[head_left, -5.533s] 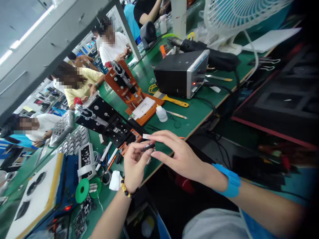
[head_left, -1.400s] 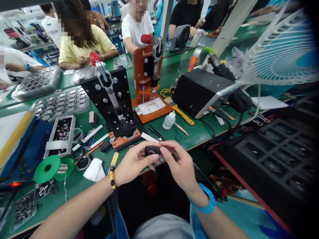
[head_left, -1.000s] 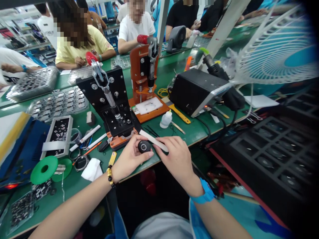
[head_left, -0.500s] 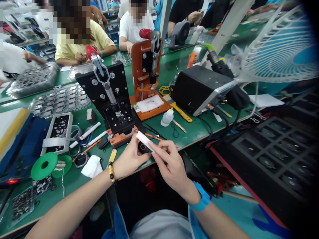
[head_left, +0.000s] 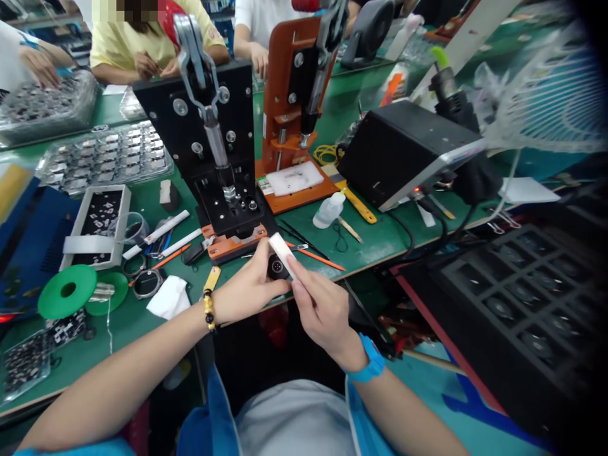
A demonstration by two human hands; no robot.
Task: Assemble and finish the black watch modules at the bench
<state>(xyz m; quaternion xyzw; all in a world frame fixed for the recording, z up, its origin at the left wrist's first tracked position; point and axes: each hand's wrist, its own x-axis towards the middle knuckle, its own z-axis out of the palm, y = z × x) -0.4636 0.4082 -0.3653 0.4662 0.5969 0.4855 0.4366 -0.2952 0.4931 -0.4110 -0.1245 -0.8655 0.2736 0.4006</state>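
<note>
My left hand [head_left: 247, 282] is closed around a small black round part [head_left: 276, 267] with several bright dots on its face, held over the bench's front edge. Between the fingers of my right hand [head_left: 325, 304] is a white flat bar [head_left: 282, 250], slanting across the side of the black part. Whether bar and part touch cannot be made out. Just beyond my hands stands a black toggle-clamp press [head_left: 190, 145] with an orange base block [head_left: 235, 246]. Orange tweezers [head_left: 318, 258] lie to the right of it.
A brown press [head_left: 289, 95], a white dropper bottle [head_left: 329, 209], a yellow-handled brush [head_left: 358, 206] and a black box unit [head_left: 408, 152] stand behind. Left are a green solder spool [head_left: 66, 291], a parts box [head_left: 121, 247] and a white cloth [head_left: 168, 297]. A foam tray [head_left: 522, 285] is right; co-workers sit opposite.
My view has shifted downward and closer to the bench. The white bar is tilted more steeply than before. Both hands keep their hold.
</note>
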